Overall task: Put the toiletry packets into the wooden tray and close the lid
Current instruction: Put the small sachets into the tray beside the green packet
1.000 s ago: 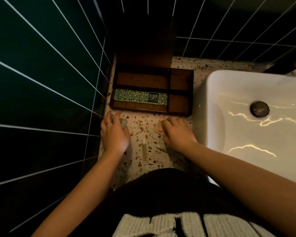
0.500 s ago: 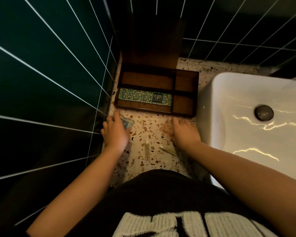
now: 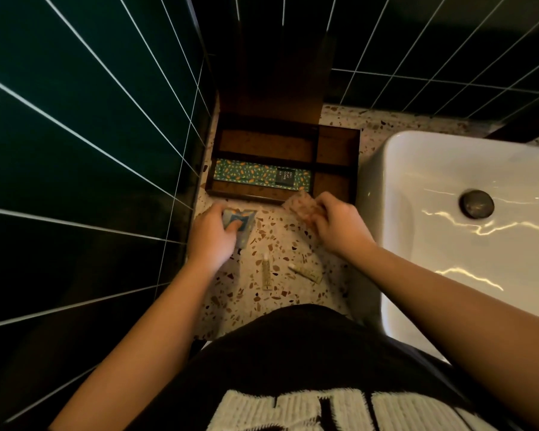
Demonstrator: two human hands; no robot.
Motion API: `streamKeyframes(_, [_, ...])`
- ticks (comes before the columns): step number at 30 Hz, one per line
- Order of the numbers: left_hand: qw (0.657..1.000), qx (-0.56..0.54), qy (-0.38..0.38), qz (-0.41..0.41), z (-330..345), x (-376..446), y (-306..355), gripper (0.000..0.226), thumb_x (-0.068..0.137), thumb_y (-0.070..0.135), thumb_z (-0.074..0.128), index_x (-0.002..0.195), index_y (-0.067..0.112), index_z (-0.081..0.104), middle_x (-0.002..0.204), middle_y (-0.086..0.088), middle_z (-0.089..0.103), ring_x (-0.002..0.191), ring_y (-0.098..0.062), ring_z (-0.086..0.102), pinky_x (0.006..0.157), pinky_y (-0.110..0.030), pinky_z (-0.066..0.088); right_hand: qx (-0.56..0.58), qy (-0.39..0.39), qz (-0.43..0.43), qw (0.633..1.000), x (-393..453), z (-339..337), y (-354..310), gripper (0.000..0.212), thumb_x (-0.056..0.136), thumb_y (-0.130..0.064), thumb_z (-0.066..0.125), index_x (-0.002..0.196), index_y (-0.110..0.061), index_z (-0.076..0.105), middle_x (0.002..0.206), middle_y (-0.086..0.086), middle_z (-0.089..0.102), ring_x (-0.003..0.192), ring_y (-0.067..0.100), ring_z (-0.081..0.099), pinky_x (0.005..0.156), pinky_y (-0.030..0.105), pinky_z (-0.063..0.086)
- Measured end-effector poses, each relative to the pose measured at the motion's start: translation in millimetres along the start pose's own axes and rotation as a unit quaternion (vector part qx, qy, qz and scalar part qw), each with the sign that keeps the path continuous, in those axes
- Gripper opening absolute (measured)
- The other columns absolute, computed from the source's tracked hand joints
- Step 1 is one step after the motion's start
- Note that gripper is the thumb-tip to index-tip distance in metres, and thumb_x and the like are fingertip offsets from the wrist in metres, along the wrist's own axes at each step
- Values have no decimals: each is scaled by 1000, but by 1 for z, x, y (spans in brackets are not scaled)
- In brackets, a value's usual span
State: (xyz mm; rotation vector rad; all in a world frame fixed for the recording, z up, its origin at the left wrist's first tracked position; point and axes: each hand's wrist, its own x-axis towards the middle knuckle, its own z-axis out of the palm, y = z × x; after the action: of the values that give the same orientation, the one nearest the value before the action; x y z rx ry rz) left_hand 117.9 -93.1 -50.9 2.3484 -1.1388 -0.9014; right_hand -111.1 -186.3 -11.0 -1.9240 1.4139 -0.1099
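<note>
2 small tubes (image 3: 266, 271) lie nearest on the table (image 3: 288, 241). Beyond, the left hand (image 3: 210, 236) pinches a blue packet (image 3: 241, 223); the right hand (image 3: 336, 223) grips a seemingly pinkish packet (image 3: 299, 206). Farther, the wooden tray (image 3: 336, 157), lid (image 3: 274, 88) upright, holds a patterned packet (image 3: 255, 175).

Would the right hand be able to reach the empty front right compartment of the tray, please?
Probably yes. The right hand, gripping a pink packet, sits just in front of the tray; the lid stands open and nothing lies between.

Both hands (image 3: 210, 236) (image 3: 339, 225) have lifted packets (image 3: 241, 220) (image 3: 299, 205) off the counter.
</note>
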Motion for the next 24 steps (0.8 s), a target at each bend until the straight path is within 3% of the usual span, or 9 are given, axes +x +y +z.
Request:
streamKeyframes(6, [994,-78,69,39,-24,30,29,35,97,25,63,126,36,47,117,-2,64,102,-23,66,79,-45,61,41,41,-10,998,36,-24,-27,20,97,-16,54,116,-15,59,108,9,70,92,25,66,77,38,56])
streamKeyframes(10, [993,-47,84,72,-36,55,51,26,100,25,54,120,41,48,117,2,58,109,-27,62,81,-48,59,31,46,-24,998,63,-28,-40,23,97,-15,51,119,-16,60,112,9,68,97,27,65,79,41,56])
streamKeyframes(13, [994,-8,78,80,-37,72,62,22,102,20,52,119,32,55,115,3,55,118,-28,54,83,-41,53,1,37,-31,999,82,-23,-45,31,96,-9,51,125,-18,59,120,10,65,104,29,63,79,35,53])
streamKeyframes(19, [996,25,32,80,-32,96,60,22,99,13,53,109,32,59,121,-3,63,119,-33,53,90,-52,52,-111,-34,-67,991,101,-6,-50,40,93,-1,51,129,-15,59,126,12,56,112,38,57,91,46,50])
streamKeyframes(24, [996,75,2,57,-27,100,55,29,98,9,53,114,31,60,123,-10,60,123,-38,48,95,-54,49,-180,-83,-70,978,108,7,-50,41,94,-4,50,131,-18,60,127,11,56,116,35,55,101,48,43])
